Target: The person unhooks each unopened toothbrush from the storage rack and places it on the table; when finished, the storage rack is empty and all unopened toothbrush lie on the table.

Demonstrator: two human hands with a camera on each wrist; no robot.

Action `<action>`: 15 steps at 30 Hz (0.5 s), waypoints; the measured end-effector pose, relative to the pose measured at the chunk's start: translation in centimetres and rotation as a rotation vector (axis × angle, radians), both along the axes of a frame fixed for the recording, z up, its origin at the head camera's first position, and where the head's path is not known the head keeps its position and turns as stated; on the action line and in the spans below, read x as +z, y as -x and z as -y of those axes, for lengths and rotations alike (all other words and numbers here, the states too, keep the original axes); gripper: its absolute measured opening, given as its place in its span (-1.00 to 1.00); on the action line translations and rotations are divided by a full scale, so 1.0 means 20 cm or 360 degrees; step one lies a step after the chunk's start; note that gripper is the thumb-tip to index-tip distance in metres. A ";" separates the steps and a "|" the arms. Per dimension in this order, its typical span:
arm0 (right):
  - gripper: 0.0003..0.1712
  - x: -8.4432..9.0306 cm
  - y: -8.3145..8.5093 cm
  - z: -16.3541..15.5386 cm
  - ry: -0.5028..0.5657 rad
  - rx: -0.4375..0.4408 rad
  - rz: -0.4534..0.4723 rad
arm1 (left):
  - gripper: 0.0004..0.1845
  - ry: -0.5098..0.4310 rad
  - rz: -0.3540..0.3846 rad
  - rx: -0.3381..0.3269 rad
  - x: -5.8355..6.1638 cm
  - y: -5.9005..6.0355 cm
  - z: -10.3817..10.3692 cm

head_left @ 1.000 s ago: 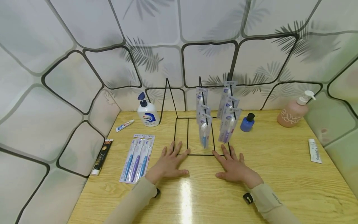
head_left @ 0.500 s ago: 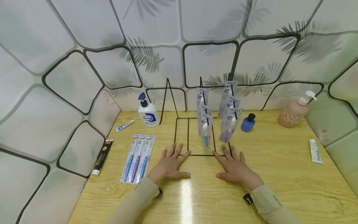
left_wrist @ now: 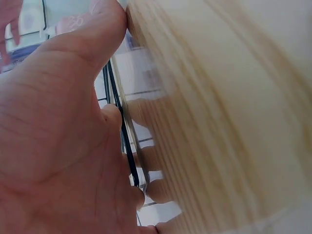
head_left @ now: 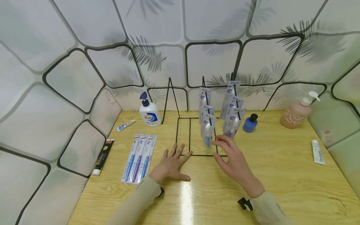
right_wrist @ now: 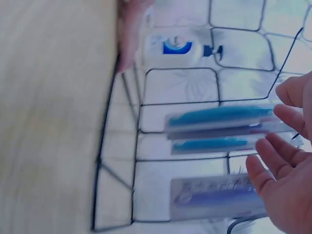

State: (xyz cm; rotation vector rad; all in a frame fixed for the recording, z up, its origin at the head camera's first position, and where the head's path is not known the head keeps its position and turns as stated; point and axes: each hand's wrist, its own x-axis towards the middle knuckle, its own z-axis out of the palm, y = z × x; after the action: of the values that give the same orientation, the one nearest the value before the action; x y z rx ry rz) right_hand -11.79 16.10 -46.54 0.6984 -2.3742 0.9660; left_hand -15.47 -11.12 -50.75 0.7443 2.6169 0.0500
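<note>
My left hand (head_left: 170,165) rests palm down on the table, fingers spread over the front left corner of a black wire display rack (head_left: 182,118). My right hand (head_left: 236,164) is raised off the table, fingers loosely bent and holding nothing. Its fingertips are close to the front blister-packed toothbrush (head_left: 208,132) on the rack's middle hook; whether they touch is unclear. Several packed toothbrushes (head_left: 234,122) hang on the right hook, partly behind the right hand. The left hook (head_left: 169,84) carries nothing. In the right wrist view, blue-handled toothbrushes (right_wrist: 219,117) hang beside the fingers.
Left of the rack lie three packed toothbrushes (head_left: 137,159), a black toothpaste tube (head_left: 103,157) and a small tube (head_left: 126,125). A white pump bottle (head_left: 150,115) stands behind. On the right are a blue bottle (head_left: 249,124), a pink pump bottle (head_left: 295,114) and a white tube (head_left: 317,151).
My right hand has lifted off the table and rack base and moved up toward the middle hook's toothbrushes, its fingers drawing in from spread. The left hand stays put.
</note>
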 end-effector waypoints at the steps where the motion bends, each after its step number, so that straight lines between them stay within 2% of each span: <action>1: -0.50 0.02 0.01 0.02 0.0054 0.0022 -0.0033 | 0.19 0.0012 0.0000 0.0002 0.00 0.00 0.00; 6: -0.56 0.06 0.07 0.09 0.0191 0.0069 -0.0072 | 0.21 0.0023 0.0018 0.0014 0.00 0.00 0.00; 10: -0.66 0.07 0.11 0.12 0.0257 0.0063 -0.0086 | 0.21 0.0026 0.0020 0.0013 0.00 0.00 0.00; 15: -0.68 0.07 0.12 0.14 0.0281 0.0019 -0.0165 | 0.21 0.0031 0.0027 0.0024 0.00 0.00 0.00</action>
State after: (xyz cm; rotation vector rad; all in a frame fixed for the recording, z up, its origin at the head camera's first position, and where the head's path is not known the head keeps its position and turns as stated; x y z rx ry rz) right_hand -14.22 13.37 -45.21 0.6789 -2.1669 1.1012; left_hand -15.51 -11.06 -50.68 0.7148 2.6034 0.0346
